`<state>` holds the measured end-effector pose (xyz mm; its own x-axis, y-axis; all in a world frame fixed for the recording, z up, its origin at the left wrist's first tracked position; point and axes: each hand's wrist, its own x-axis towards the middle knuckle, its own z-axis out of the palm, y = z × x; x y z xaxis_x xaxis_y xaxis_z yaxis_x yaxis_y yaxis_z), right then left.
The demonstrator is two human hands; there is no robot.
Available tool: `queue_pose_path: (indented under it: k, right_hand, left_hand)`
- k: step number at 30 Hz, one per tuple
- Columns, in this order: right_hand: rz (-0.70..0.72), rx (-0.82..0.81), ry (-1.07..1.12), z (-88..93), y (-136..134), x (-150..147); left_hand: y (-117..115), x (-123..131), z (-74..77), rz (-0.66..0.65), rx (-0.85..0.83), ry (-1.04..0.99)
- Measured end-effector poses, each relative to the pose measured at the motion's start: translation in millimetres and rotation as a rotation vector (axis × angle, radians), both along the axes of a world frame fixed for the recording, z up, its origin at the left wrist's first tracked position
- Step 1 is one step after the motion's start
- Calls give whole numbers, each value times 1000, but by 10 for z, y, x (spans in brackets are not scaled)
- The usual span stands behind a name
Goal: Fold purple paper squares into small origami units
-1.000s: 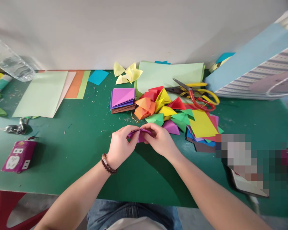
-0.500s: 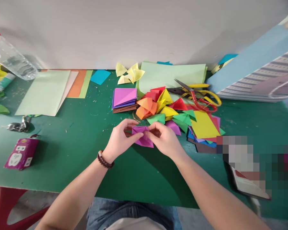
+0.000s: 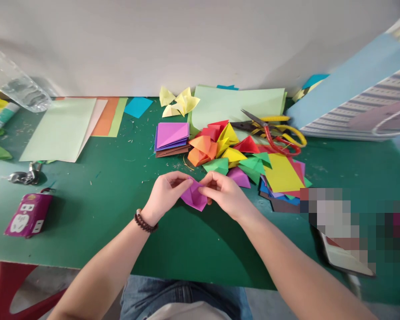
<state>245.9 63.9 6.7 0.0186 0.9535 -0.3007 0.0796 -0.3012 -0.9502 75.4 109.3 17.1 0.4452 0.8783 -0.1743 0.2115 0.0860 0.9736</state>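
Note:
A folded piece of purple paper [image 3: 195, 195] is held above the green table, between my two hands. My left hand [image 3: 166, 193] pinches its upper left edge, thumb on top. On the other side, my right hand [image 3: 224, 193] grips the right edge between thumb and fingers. Parts of the paper are hidden by the fingertips. Just beyond lie folded paper pieces: orange [image 3: 202, 150], yellow [image 3: 232, 153], green [image 3: 216, 166], red [image 3: 248, 145] and another purple one [image 3: 239, 177]. A stack of small paper squares [image 3: 172, 134] sits behind my left hand.
Red-handled scissors [image 3: 270, 135] and a yellow-handled tool [image 3: 296, 134] lie on paper sheets [image 3: 240, 102]. A blue bag [image 3: 350, 89] stands at the right. To the left are a bottle [image 3: 18, 82], keys [image 3: 26, 175], a purple box [image 3: 29, 214] and more sheets [image 3: 60, 126].
Both hands have tilted the purple paper, and its lower part now hangs further down. My left hand has shifted slightly; the things on the table stay in place.

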Motion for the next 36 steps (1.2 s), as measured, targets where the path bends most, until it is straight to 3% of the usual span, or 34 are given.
queue_pose_path:
  k: [4,13,15,19,21,29,36]
  right_hand:
    - [55,-11,55,16,3,-24]
    - [32,28,56,5,-2,-6]
    - [3,65,68,-15,0,0]
    - [-106,177,81,-26,4,12]
    - [-106,207,75,-16,1,8]
    - [1,245,86,-21,0,23]
    - [25,390,-74,-9,-22,63]
  left_hand:
    - [5,-11,17,-24,82,49]
    - [-5,2,36,-9,119,49]
    - [-8,4,55,-12,60,0]
    - [-21,18,79,-63,-246,-167]
    - [-25,28,75,-56,-320,-201]
    - [1,24,57,-6,-406,-240]
    - [-7,21,34,-25,-447,-261]
